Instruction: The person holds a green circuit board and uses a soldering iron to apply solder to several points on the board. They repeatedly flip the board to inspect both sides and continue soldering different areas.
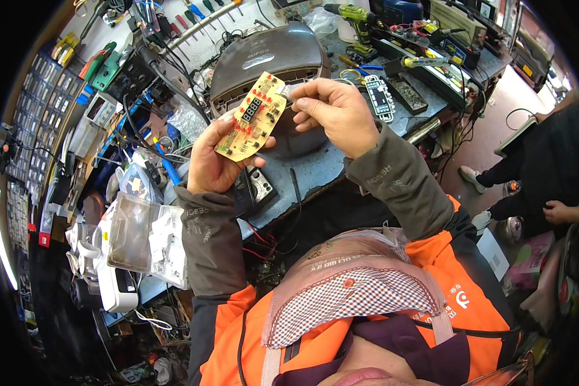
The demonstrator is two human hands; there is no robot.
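A yellow circuit board point(261, 128) with a small digit display, red lights and black buttons is tilted up above the bench. My left hand point(211, 159) is closed around its lower left edge, thumb along the side and fingers behind. At its upper right corner, my right hand point(344, 119) makes a pinch. A pale bit shows by those fingertips, too small to name. Behind both hands stands a dark brown, rounded appliance point(264, 55), like a rice cooker. Below the board lies a multimeter point(261, 185), partly hidden by my left wrist, with a black probe point(296, 183) beside it.
A white-edged panel with cut-outs point(379, 98) and a dark tray point(408, 95) lie on the right. A green cordless drill point(354, 19) stands at the back. Clear plastic boxes point(132, 231) sit at left. Another person point(527, 174) is at far right.
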